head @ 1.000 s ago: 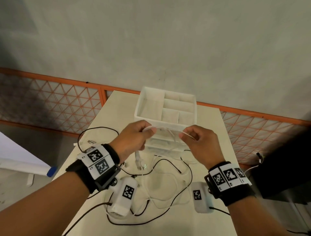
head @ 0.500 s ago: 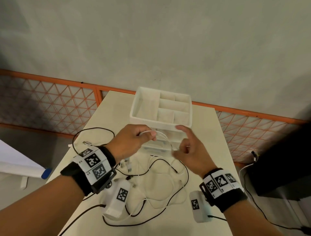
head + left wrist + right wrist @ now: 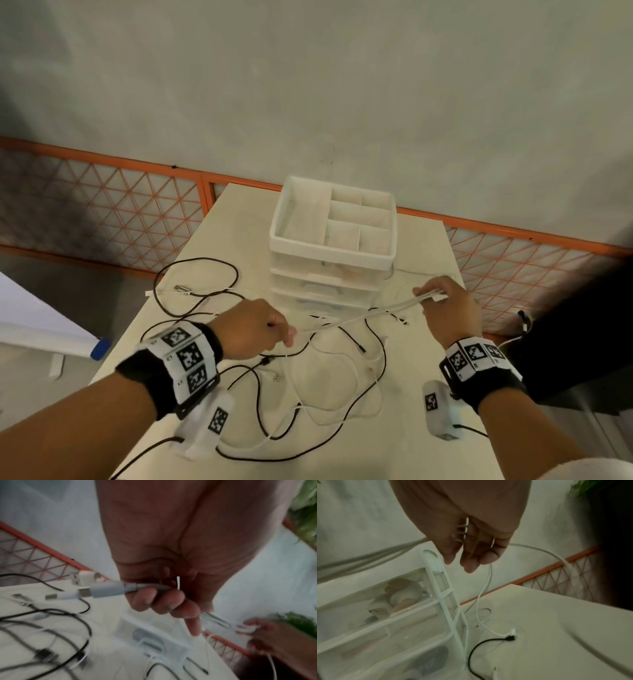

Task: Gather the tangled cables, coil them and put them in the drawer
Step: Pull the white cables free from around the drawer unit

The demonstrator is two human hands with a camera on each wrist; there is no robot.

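Both hands hold one white cable (image 3: pixel 359 317) stretched in the air above the table (image 3: pixel 428 455). The left hand (image 3: pixel 251 329) clenches its plug end, the fingers (image 3: pixel 171 600) curled around the grey connector; the right hand (image 3: pixel 448 306) grasps several strands of it beside the drawer unit (image 3: pixel 329 274). More black cables (image 3: pixel 191 270) and white ones lie tangled on the tabletop in front of the unit. The open top tray (image 3: pixel 277 236), split into compartments, shows only its pale lining. The clear drawers below hold blurred items: pale, rounded shapes in an upper drawer (image 3: pixel 399 595) and something dark lower down.
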